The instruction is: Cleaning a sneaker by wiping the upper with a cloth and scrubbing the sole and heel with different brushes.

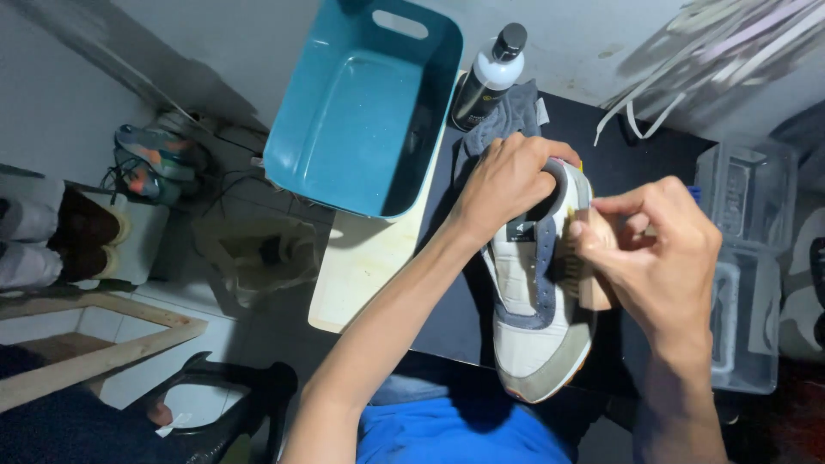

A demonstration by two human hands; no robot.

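White sneaker (537, 318) | left hand (507, 180) grip clasps heel | right hand (657, 249) grip pinches wooden brush (593, 283)

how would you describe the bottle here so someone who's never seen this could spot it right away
Start at the big teal plastic tub with the handle slot, at the top middle of the view. Just to its right, above the left hand gripping the sneaker, stands the bottle beside a grey cloth. It is the only bottle: dark body, white shoulder, black cap.
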